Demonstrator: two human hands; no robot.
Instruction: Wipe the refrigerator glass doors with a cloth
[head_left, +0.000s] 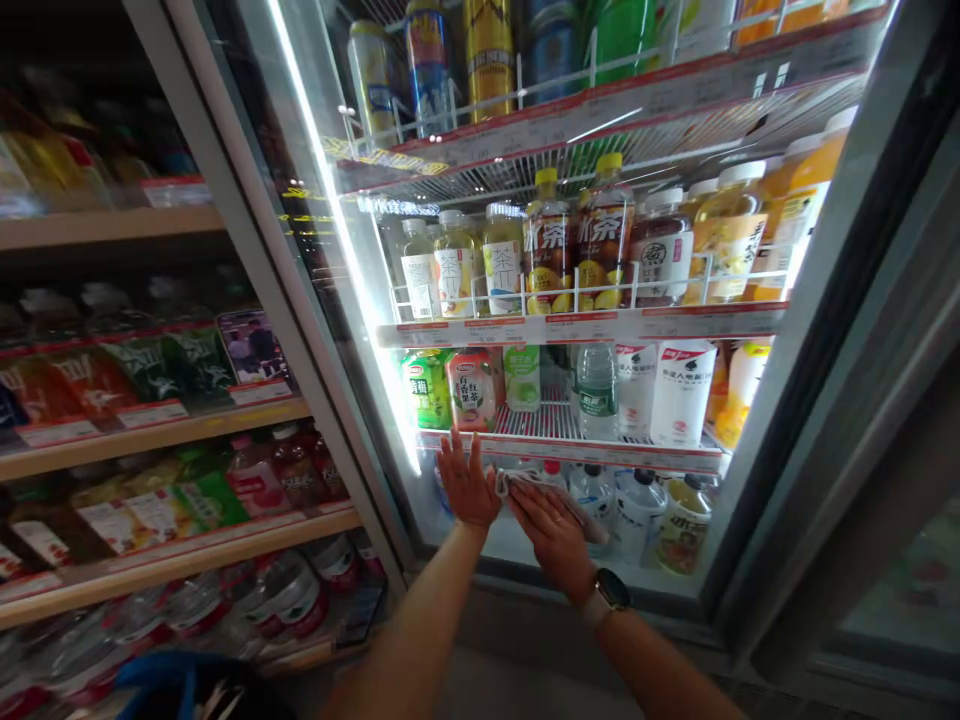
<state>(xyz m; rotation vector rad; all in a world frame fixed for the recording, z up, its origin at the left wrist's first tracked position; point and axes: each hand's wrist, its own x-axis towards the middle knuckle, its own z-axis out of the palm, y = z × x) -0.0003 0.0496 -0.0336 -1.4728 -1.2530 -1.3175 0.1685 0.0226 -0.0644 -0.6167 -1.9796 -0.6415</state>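
The white cloth (551, 497) is held against the glass door (510, 550) by the right hand (553, 540), its grip closed over the cloth and pressed flat, with one end of the cloth trailing out past the little-finger side. A wristwatch (609, 592) is worn on the right wrist. Just beside the cloth, the left hand (466, 482) is laid on the glass, its grip released, the palm flat and the fingers spread.

Both hands are placed on the lower part of the door, near its left frame (330, 350) and just below the red-edged price strip (570, 455) of a shelf inside. Behind the glass, plastic bottles (592, 505) are stood on the lowest shelf in view, directly behind the hands. Water bottles (596, 395) and white bottles (679, 395) are lined up on the wire shelf above, bottled teas (547, 255) on the next, and cans (427, 65) at the top. To the left of the door, wrapped drinks (277, 600) are stacked on wooden shelves (112, 228). A blue strap (150, 680) is seen at the bottom edge.
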